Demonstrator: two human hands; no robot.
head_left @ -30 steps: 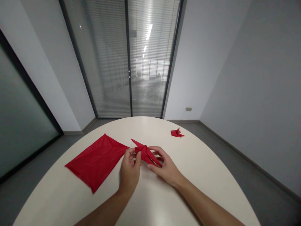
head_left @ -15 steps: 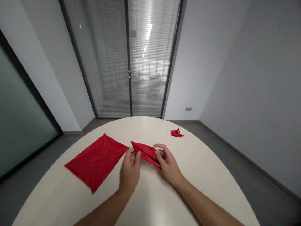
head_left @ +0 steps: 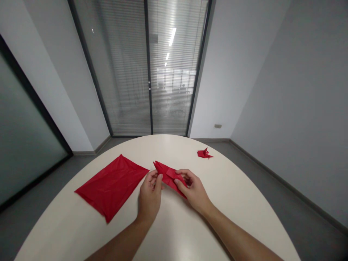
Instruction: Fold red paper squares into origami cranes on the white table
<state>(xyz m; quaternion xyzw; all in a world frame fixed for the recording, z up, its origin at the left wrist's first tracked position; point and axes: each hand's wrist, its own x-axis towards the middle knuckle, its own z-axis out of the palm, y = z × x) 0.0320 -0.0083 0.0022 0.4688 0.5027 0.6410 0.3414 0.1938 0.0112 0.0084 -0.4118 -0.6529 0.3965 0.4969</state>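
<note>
Both hands work on a narrow, pointed, half-folded red paper piece (head_left: 166, 173), held just above the pale round bench (head_left: 174, 232) near its middle. The left hand (head_left: 149, 198) pinches the piece's left end between thumb and fingertips. The right hand (head_left: 195, 193) is closed on its right end, thumb on top and fingers underneath. A large flat red paper sheet (head_left: 112, 185) lies on the bench just left of the left hand. A small red folded paper figure (head_left: 204, 154) sits well apart, toward the far right rim. To fold well here, I judge that the left pinch should hold the point firm while the right thumb lines up the edges before pressing the crease. Thin paper slips or tears if tugged.
</note>
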